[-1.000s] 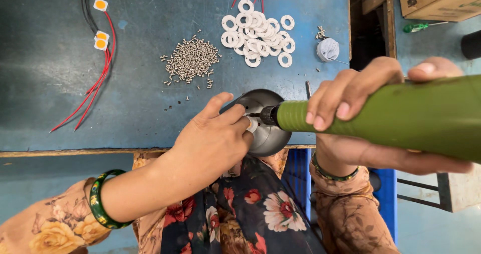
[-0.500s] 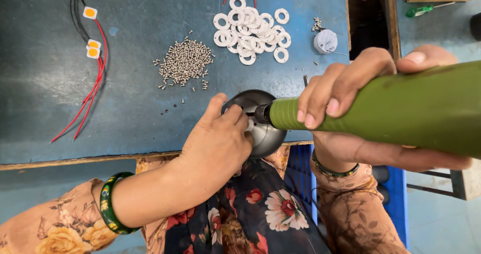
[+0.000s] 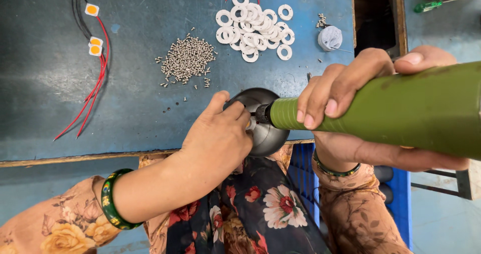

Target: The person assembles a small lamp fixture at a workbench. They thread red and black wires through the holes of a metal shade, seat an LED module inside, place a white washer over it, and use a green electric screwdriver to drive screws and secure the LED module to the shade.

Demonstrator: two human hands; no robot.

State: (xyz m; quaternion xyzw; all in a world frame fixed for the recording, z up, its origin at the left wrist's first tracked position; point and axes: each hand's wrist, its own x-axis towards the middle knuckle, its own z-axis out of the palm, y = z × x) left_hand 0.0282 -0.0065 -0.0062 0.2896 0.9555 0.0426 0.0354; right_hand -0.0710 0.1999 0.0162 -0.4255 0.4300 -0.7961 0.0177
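1. My left hand (image 3: 218, 138) is curled shut over a dark, rounded metal housing (image 3: 265, 133), with my fingers wrapped over its top and my thumb pointing up toward the blue surface (image 3: 45, 83).
2. The housing sits at the near edge of the surface, partly hanging over it above my floral lap.
3. My right hand (image 3: 350, 103) is closed around a thick green power screwdriver (image 3: 401, 113). My fingers fold over its ribbed front end and my thumb lies along the top of the barrel.
4. The screwdriver lies almost level, pointing left. Its dark tip meets the housing just beside my left fingers. The exact contact point is hidden by them.
5. Beyond the housing, on the surface, lies a heap of small silver screws (image 3: 186, 61), with a few strays scattered nearer to my hand.
6. Farther back and to the right is a pile of white plastic rings (image 3: 254, 26), and just beside it a small grey-white bundle (image 3: 330, 37).
7. At the far left, well apart from my hands, lie red and black wires (image 3: 92, 88) ending in small yellow square chips (image 3: 95, 46).
8. A green bangle (image 3: 111, 204) circles my left wrist, and a thinner one circles my right.
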